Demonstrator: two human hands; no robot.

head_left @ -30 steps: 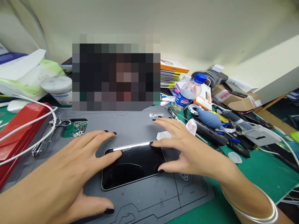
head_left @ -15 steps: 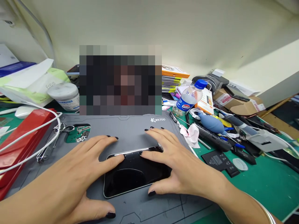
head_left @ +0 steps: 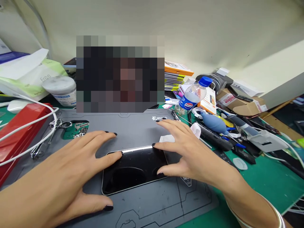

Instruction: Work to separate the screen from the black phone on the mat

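A black smartphone [head_left: 133, 169] lies screen up on a grey work mat [head_left: 133, 126]. My left hand [head_left: 68, 171] rests flat on the mat at the phone's left end, fingers spread, one fingertip touching the phone's top left corner. My right hand [head_left: 187, 152] lies at the phone's right end, fingers spread, with index tip on the top right corner and thumb on the right edge. A small white wipe [head_left: 166, 138] sits under my right fingers.
A red case [head_left: 21, 126] with white cable, tweezers [head_left: 45, 139] and a white jar [head_left: 60, 90] stand left. Right of the mat lie a water bottle [head_left: 191, 96], a blue air blower [head_left: 213, 122], tools, boxes and stacked books [head_left: 175, 76] on the green table.
My right hand slid left over the phone's screen half a second ago, then drew back to the right end. The left hand has stayed put.
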